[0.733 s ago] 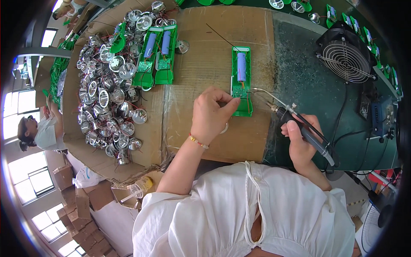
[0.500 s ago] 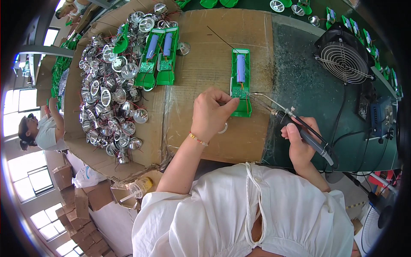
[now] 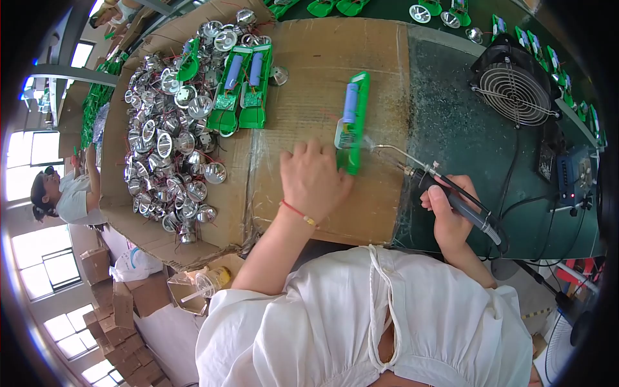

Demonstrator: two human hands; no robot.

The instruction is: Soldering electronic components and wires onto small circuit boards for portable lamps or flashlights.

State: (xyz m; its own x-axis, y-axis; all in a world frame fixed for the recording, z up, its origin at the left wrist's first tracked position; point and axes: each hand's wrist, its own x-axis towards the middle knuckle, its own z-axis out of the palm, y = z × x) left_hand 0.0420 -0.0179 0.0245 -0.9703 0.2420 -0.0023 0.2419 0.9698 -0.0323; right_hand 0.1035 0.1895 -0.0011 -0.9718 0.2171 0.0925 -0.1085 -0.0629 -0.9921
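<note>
A green plastic housing (image 3: 362, 106) stands tilted on its side on the cardboard, its lower end blurred. Inside it sits a purple cylindrical battery (image 3: 350, 103), with a small circuit board partly visible below. My left hand (image 3: 314, 180) is at the housing's lower end, thumb and forefinger against it, the other fingers loosely curled over the cardboard. The exact grip is partly hidden. In my right hand (image 3: 451, 209) is a soldering iron (image 3: 459, 203) with a thin metal feed tube (image 3: 403, 151); the tube's end is close beside the housing, and a faint wisp shows there.
Left of the cardboard mat (image 3: 303, 84), a carton holds many silver reflector cups (image 3: 164, 145). Two green housings with batteries (image 3: 253, 97) lie on its edge. A black fan (image 3: 514, 93) and a blue control box (image 3: 574, 177) stand at right. Another person (image 3: 64, 193) is far left.
The housing has gone from lying flat to tipped on its side. My left hand has turned palm-down and its fingers have spread more. The iron has stayed nearly in place.
</note>
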